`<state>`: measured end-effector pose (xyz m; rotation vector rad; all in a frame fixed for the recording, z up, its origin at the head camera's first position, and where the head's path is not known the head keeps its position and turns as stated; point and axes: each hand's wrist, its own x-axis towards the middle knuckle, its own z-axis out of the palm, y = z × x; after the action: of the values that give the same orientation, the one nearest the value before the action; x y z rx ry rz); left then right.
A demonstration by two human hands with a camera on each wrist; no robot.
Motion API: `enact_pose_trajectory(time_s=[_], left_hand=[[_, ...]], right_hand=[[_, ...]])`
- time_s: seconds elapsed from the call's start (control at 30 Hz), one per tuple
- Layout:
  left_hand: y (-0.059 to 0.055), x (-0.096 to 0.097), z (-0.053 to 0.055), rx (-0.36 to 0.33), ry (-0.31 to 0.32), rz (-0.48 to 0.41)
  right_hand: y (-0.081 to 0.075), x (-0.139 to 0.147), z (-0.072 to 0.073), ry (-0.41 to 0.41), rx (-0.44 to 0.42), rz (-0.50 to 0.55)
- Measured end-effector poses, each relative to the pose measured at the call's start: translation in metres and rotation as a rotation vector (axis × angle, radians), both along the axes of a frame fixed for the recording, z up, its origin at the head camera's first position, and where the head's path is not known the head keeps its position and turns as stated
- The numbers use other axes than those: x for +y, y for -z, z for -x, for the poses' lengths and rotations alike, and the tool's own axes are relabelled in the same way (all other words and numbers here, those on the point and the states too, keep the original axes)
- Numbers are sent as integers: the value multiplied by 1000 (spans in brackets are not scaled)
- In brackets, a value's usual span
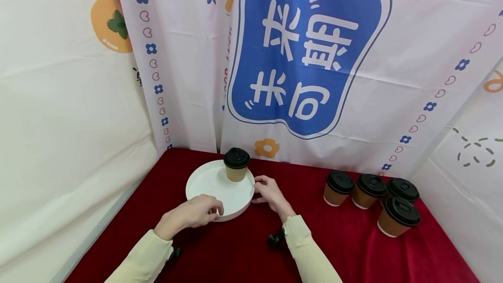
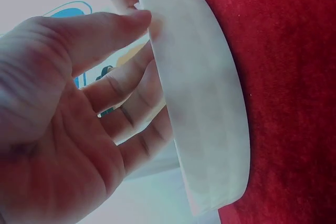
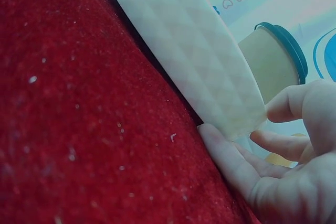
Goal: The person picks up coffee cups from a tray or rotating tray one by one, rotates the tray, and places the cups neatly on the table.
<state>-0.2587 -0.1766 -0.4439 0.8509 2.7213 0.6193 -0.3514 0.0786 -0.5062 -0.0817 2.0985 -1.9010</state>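
A round white tray [image 1: 212,187] lies on the red cloth, its outer wall patterned with diamonds in the right wrist view. One brown paper coffee cup [image 1: 236,174] with a black lid stands upright in it, toward the back right. My left hand [image 1: 195,211] grips the tray's near left rim; in the left wrist view the fingers reach behind the rim and the thumb [image 2: 113,32] lies at its edge. On the right side, my right hand [image 1: 271,193] holds the tray's edge, fingertips at the rim and thumb [image 3: 223,148] low by the wall.
Several more lidded brown cups [image 1: 369,190] stand grouped at the right of the red-covered table [image 1: 235,252]. A white printed curtain [image 1: 188,99] hangs right behind the table, and white sheets [image 1: 70,143] enclose the sides.
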Motion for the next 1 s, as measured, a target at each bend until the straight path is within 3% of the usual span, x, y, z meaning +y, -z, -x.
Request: enact_pose_trajectory(time_s=[0.43, 0.7, 1.0], left_hand=[[3, -5, 3, 21, 26, -11], [0, -10, 2, -36, -1, -40], [0, -23, 3, -12, -12, -36]], right_hand=[[0, 1, 1, 5, -10, 5], [-3, 1, 1, 5, -13, 3], [-3, 0, 0, 7, -14, 9]])
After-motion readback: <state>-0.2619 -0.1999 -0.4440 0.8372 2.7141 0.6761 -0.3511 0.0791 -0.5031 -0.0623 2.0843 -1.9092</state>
